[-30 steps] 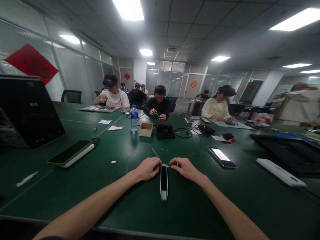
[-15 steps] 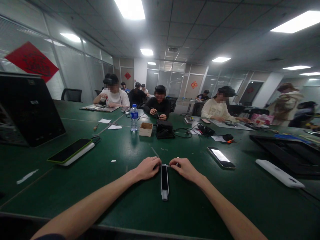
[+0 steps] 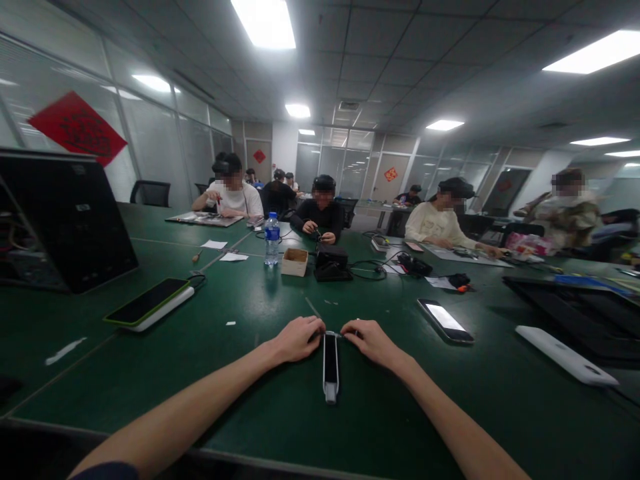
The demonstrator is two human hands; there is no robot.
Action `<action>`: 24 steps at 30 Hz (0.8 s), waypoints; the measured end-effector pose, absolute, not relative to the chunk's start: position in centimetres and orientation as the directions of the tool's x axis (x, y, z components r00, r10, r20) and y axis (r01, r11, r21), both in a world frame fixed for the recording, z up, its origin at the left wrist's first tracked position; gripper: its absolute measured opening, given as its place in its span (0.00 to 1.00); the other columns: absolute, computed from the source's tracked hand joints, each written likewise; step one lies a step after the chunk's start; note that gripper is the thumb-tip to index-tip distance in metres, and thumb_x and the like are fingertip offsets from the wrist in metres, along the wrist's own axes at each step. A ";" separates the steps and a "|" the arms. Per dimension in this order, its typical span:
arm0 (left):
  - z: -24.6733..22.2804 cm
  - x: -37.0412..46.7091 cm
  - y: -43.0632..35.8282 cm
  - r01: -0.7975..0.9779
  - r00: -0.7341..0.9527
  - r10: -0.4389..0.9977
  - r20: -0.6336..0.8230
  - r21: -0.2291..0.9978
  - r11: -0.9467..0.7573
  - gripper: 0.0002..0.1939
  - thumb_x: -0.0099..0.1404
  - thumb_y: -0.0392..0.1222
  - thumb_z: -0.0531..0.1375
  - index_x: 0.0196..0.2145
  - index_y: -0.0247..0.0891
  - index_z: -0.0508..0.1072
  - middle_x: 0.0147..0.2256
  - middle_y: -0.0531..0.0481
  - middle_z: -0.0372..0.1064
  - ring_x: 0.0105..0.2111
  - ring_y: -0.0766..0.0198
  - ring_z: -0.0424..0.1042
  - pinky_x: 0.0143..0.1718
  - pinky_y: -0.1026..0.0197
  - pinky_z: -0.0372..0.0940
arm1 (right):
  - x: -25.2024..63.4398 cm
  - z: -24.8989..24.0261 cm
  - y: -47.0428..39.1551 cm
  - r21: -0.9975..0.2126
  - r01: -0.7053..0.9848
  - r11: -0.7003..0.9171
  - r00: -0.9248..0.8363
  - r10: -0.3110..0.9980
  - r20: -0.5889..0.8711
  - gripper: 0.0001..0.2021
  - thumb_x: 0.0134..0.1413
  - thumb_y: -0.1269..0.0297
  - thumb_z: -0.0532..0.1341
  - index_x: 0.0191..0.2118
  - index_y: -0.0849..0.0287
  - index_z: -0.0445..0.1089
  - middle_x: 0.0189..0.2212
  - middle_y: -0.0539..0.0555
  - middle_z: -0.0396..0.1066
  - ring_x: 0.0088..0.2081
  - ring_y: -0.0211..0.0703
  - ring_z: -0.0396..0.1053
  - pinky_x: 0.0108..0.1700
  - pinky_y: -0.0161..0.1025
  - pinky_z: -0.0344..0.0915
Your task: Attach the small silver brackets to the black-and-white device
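Observation:
A slim white device with a dark face [image 3: 331, 367] lies lengthwise on the green table, its narrow light end pointing toward me. My left hand [image 3: 301, 338] rests at its far left corner, fingers curled together. On the other side my right hand [image 3: 369, 340] has thumb and fingertips pinched near the far right corner. A small thin light piece shows between the hands at the device's far end. What each set of fingertips grips is too small to make out.
Left are a green-edged phone on a white block [image 3: 153, 305] and a black computer case [image 3: 65, 220]. Ahead stand a water bottle [image 3: 271, 240], a small box [image 3: 295, 262] and a black device [image 3: 332, 262]. Right lie a lit phone [image 3: 446, 321], a white device [image 3: 565, 355] and a black frame [image 3: 575, 313]. People sit beyond.
The view has shifted slightly, so the table things appear a little lower and further right. Both hands stay by the device's far end. The standing person at the right has turned and shifted.

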State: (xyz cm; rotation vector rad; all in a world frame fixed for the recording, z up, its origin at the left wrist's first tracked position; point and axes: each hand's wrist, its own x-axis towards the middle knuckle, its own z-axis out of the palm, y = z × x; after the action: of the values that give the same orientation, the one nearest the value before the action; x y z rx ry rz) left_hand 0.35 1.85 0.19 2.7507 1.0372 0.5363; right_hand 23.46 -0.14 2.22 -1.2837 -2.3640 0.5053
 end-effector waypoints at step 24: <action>0.3 0.3 1.8 0.609 0.699 0.661 0.273 0.257 -0.750 0.08 0.64 0.35 0.52 0.41 0.38 0.66 0.39 0.49 0.68 0.37 0.62 0.69 0.40 0.61 0.62 | 30.5 3.3 2.3 -0.305 0.901 0.309 -0.199 0.918 0.342 0.18 0.59 0.56 0.52 0.46 0.62 0.70 0.44 0.59 0.71 0.45 0.48 0.68 0.50 0.42 0.63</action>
State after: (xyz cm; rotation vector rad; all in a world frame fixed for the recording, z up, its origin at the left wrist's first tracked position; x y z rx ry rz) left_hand 0.32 1.76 0.27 2.7589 1.0380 0.5294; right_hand 30.47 2.27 3.25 -1.6122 -2.1238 0.0505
